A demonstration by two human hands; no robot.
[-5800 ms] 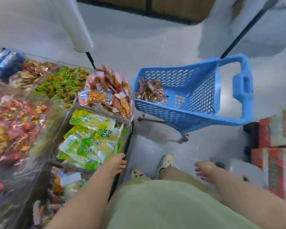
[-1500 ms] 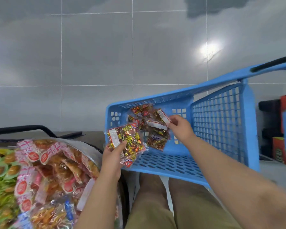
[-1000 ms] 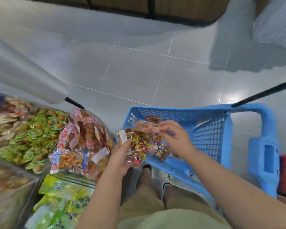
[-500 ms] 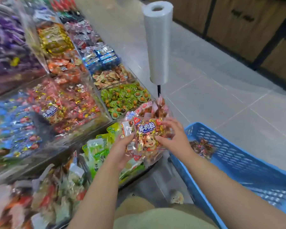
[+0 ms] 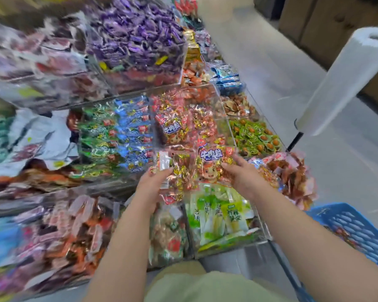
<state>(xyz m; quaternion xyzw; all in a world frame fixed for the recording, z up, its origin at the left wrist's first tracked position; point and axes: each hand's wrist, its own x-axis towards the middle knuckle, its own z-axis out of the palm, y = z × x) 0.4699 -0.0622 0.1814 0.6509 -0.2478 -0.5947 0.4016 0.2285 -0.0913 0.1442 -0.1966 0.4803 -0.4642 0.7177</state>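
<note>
left hand [image 5: 154,184] pinches label-side snack bag [image 5: 179,174], right hand [image 5: 242,178] grips cartoon snack bag [image 5: 210,168]; likely shelving step, next needs lowering both into matching clear bin [image 5: 224,125].

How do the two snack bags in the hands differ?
The right bag shows its front: blue lettering and a cartoon face; the left bag shows a white label strip. The right hand pinches the right bag's side; the left hand grips the left bag from below. Both hold gold-and-red wrapped pieces.
</note>
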